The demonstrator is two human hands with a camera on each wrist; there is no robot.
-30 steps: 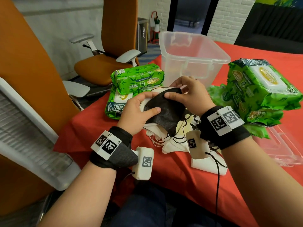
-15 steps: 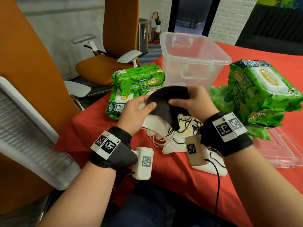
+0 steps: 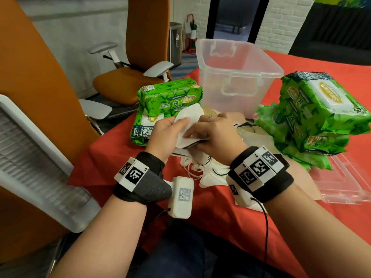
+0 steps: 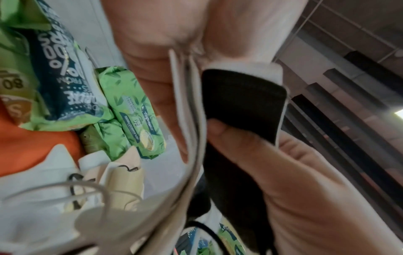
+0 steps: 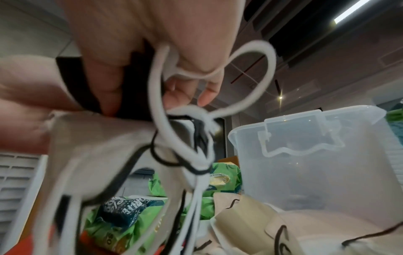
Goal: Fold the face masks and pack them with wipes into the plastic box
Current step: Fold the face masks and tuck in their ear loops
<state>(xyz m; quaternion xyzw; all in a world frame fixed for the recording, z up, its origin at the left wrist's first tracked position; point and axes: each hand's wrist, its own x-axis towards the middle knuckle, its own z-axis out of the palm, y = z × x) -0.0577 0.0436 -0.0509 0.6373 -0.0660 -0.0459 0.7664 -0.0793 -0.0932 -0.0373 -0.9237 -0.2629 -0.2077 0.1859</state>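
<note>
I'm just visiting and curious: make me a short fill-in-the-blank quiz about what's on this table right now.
1. The tablecloth is ____.
2. The clear plastic box stands with its lid ____.
3. Both hands, left hand and right hand, hold a folded mask whose outer side is ____.
4. The wipes packs are mostly ____.

Missing words: red; off; white; green

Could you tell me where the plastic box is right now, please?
In the head view, the plastic box stands open at the table's far centre, between two wipe stacks, beyond both hands.
</note>
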